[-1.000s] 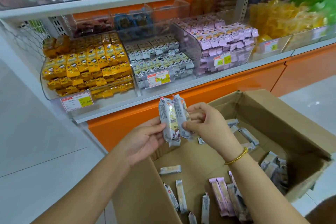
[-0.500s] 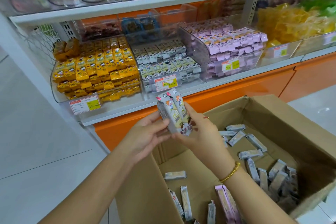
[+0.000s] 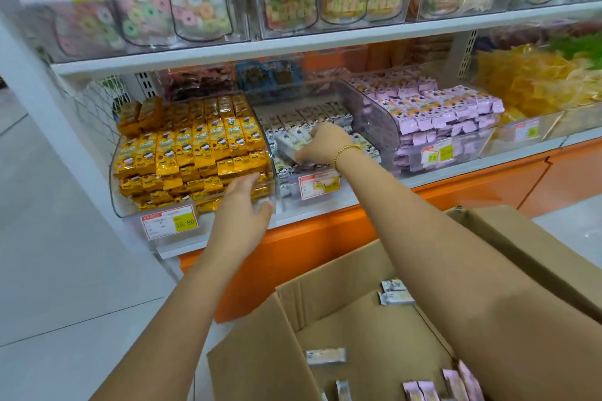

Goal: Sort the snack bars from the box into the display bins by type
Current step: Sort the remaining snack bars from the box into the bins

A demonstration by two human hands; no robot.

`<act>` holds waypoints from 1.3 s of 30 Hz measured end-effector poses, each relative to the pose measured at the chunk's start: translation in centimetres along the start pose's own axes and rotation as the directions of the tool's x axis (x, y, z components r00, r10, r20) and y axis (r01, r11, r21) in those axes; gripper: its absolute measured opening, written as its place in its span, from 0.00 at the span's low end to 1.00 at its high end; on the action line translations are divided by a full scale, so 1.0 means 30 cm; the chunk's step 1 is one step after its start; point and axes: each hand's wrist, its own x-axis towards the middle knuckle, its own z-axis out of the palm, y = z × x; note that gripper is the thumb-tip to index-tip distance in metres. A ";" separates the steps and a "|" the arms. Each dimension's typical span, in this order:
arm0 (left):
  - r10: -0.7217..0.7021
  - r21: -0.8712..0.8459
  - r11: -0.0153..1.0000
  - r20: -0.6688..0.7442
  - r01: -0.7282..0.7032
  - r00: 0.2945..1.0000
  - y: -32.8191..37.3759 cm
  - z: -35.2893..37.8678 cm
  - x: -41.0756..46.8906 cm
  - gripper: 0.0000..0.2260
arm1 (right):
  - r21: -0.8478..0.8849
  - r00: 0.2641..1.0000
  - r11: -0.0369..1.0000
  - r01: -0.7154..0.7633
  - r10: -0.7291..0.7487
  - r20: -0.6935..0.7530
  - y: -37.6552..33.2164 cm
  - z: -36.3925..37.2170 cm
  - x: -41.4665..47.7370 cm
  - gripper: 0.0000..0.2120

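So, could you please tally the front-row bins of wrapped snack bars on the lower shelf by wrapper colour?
yellow bin: 1
white bin: 1
purple bin: 1
Total: 3

Bright even light, motion blur, wide-angle edge distortion.

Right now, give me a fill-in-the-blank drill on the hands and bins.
1. The right hand grips white-wrapped snack bars in the ___ of three clear plastic display bins.
2. The left hand is open before the leftmost bin, whose bars are ___.
3. The thin gold bracelet circles the ___ wrist.
Missing: middle; yellow; right.
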 end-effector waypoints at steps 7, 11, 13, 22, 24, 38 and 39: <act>0.120 0.174 0.978 -0.017 -0.115 0.993 -0.019 0.017 0.011 0.20 | 0.099 0.998 0.995 0.013 -0.019 0.061 -0.043 0.111 0.106 0.19; 0.163 0.139 0.977 -0.009 -0.161 0.987 -0.026 0.009 -0.024 0.20 | 0.179 0.995 0.979 0.102 -0.103 -0.007 0.007 0.096 0.056 0.19; 0.147 0.088 0.986 -0.016 -0.145 0.989 -0.027 0.015 -0.057 0.16 | 0.233 0.976 0.955 0.185 -0.152 -0.153 0.042 0.083 0.009 0.11; -0.033 0.283 0.955 0.397 -0.088 0.917 -0.108 0.191 -0.321 0.09 | 0.155 0.963 0.963 0.221 -0.241 0.124 0.451 0.357 -0.356 0.10; -0.141 0.396 0.914 0.516 -0.089 0.845 -0.141 0.238 -0.390 0.16 | 0.037 0.926 0.995 0.093 -0.100 0.364 0.581 0.498 -0.423 0.10; -0.343 0.473 0.875 0.758 -0.105 0.555 -0.237 0.322 -0.473 0.35 | -0.274 0.567 0.909 -0.314 0.411 0.714 0.874 0.978 -0.706 0.19; -0.345 0.471 0.877 0.759 -0.098 0.552 -0.235 0.325 -0.468 0.35 | -0.239 0.582 0.892 -0.383 0.434 0.688 0.859 0.988 -0.700 0.19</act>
